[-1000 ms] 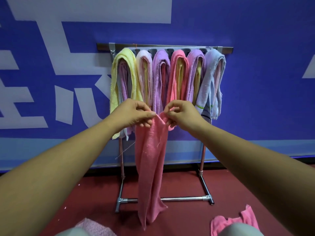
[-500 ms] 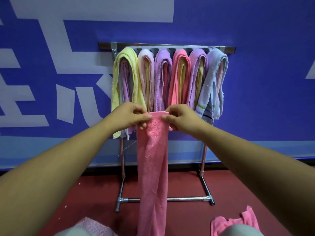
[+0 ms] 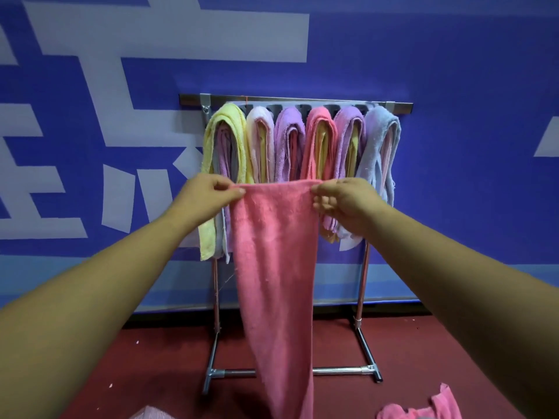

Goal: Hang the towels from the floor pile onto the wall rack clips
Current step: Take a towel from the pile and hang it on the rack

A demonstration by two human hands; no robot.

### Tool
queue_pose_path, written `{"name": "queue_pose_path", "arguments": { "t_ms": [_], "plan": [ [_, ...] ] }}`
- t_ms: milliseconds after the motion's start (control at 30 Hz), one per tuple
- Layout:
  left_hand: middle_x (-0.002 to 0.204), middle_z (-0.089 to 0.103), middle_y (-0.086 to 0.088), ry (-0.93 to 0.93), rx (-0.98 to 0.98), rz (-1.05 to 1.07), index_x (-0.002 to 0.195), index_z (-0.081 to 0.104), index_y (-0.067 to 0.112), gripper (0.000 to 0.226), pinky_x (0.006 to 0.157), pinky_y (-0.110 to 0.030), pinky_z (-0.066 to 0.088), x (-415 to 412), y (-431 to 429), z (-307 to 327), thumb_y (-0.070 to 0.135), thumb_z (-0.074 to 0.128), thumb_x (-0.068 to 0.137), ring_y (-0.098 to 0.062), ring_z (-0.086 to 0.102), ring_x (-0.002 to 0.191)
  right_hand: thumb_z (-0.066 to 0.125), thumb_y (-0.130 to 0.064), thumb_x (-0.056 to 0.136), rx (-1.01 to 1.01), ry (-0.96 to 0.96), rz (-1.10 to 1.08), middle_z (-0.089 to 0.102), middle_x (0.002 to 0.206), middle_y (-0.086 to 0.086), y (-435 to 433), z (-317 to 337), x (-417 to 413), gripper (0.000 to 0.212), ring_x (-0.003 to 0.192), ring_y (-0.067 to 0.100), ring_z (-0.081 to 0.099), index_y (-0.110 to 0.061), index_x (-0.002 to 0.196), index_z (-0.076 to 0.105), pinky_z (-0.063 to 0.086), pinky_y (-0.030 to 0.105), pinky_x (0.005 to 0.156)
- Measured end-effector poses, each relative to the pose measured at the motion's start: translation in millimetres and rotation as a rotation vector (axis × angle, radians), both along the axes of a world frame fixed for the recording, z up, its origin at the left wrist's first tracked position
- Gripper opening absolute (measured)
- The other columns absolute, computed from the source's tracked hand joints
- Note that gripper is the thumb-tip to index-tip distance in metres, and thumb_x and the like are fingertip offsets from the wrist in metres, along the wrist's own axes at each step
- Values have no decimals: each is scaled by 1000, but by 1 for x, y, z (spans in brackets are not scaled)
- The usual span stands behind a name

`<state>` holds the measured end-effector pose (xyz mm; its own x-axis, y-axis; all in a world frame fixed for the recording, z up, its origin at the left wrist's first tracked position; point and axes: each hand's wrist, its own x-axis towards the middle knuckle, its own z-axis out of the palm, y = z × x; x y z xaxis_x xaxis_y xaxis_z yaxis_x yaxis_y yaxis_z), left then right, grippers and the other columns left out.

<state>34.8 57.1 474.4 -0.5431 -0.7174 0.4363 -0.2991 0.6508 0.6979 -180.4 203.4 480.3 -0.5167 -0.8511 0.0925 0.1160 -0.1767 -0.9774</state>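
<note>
Pink towel [image 3: 273,252] taut between left hand [image 3: 208,196] and right hand [image 3: 343,202]; top corners pinched

- You face a blue wall [image 3: 453,71] painted with big pale blocky shapes [image 3: 169,37]; another pale shape sits at the right edge [image 3: 547,143].
- A lighter blue band [image 3: 75,276] runs along the wall's foot.
- Below it you see a dark strip, then a dark red floor [image 3: 157,367] with a few small pale specks.
- Light is even, with no hard shadows.
</note>
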Motion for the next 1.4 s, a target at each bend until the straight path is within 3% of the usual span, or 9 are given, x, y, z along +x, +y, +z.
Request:
{"name": "queue_pose_path", "arguments": {
  "t_ms": [100, 167, 300, 633, 767, 867, 1133, 1267, 1400],
  "plan": [
    [92, 64, -13, 264, 454, -428, 97, 71, 7, 26, 84, -33, 49, 3, -5, 38, 31, 73, 86, -27, 54, 80, 61, 3, 91, -173, -253, 137, 58, 57, 2, 5, 41, -8, 11, 47, 6, 53, -2, 82, 63, 50, 16, 49],
    [81, 59, -8, 224, 574, -539, 93, 73, 11, 27, 75, -25, 42, 7, -7, 48, 36, 75, 82, -19, 47, 70, 58, 0, 93, -142, -319, 241, 50, 51, -2, 12, 51, -14, 12, 42, 5, 46, -5, 81, 59, 44, 15, 45],
    [86, 70, -13, -57, 308, -233, 90, 76, 11, 15, 83, -31, 58, 3, -4, 42, 25, 72, 86, -21, 65, 80, 65, 4, 87, 149, 74, 77, 58, 53, 2, 9, 34, -24, 4, 43, 8, 52, 1, 88, 62, 50, 17, 49],
    [84, 70, -5, 10, -22, -107, 103, 72, 24, 13, 70, -30, 58, -3, -5, 41, 23, 70, 90, -13, 66, 76, 70, 1, 88, -11, 405, -107, 60, 57, 2, 0, 34, -24, 23, 49, 10, 56, -6, 68, 61, 53, 25, 55],
    [92, 70, -7, -67, -72, -62, 113, 69, 25, 22, 80, -38, 59, 1, -5, 46, 29, 67, 92, -19, 68, 84, 74, 1, 85, -58, 432, -166, 64, 79, 7, -2, 36, -27, 13, 56, 11, 62, -3, 89, 63, 54, 26, 55],
    [98, 71, -9, -175, -27, -148, 100, 70, 18, 13, 83, -37, 59, 5, 5, 48, 27, 61, 96, -22, 68, 88, 74, 2, 85, -20, 504, -176, 65, 85, 12, -4, 34, -28, 27, 56, 8, 64, 7, 110, 66, 55, 22, 56],
    [73, 63, -14, -166, 281, -622, 101, 51, 8, 15, 63, -34, 48, 1, 45, 47, -4, 57, 94, -26, 65, 63, 74, -2, 86, -19, 479, -216, 65, 76, 11, -9, 23, -25, 17, 59, 12, 63, 9, 98, 69, 57, 26, 61],
    [87, 65, -9, -319, 256, -733, 119, 63, 9, 29, 74, -27, 55, -7, 61, 52, -4, 52, 96, -21, 67, 80, 73, 1, 86, -25, 488, -155, 65, 74, 10, -12, 18, -11, 8, 54, 6, 63, 6, 91, 68, 53, 19, 53],
    [110, 74, 0, -329, 177, -678, 123, 63, 9, 32, 81, -26, 56, -8, 61, 49, -5, 52, 95, -9, 68, 105, 69, 6, 88, -51, 421, -71, 66, 69, 10, -14, 17, -4, 11, 61, 18, 67, -2, 80, 67, 60, 29, 64]
  ]
}}
